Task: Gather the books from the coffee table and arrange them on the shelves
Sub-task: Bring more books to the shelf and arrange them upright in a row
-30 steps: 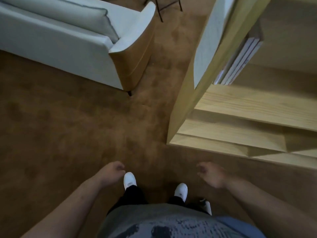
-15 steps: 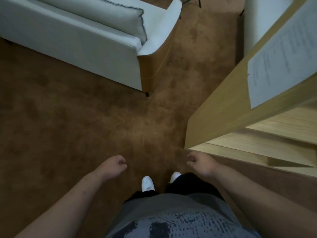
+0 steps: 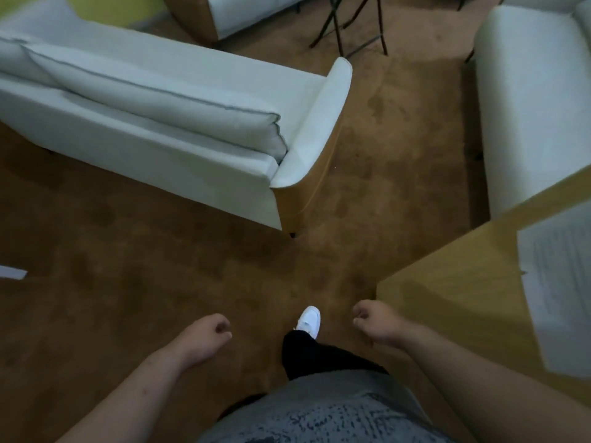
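My left hand (image 3: 204, 338) hangs low at centre left, fingers curled loosely, holding nothing. My right hand (image 3: 375, 321) is level with it at centre right, fingers curled too and empty. The wooden shelf unit (image 3: 454, 292) shows only its top and side at the right edge, with a printed sheet of paper (image 3: 563, 282) lying on it. No books and no coffee table are clearly in view; a pale flat corner (image 3: 12, 272) pokes in at the left edge.
A white sofa (image 3: 153, 123) with tan wooden arm ends runs across the upper left. A second white seat (image 3: 531, 100) stands at the upper right, and black metal legs (image 3: 348, 24) at the top. Brown carpet (image 3: 383, 148) lies between them. My white shoe (image 3: 309, 321) steps forward.
The view has swung left, away from the shelf unit; its shelves and stored books have left the frame. More of the sofa and the far seat have come in. Both hands stay empty.
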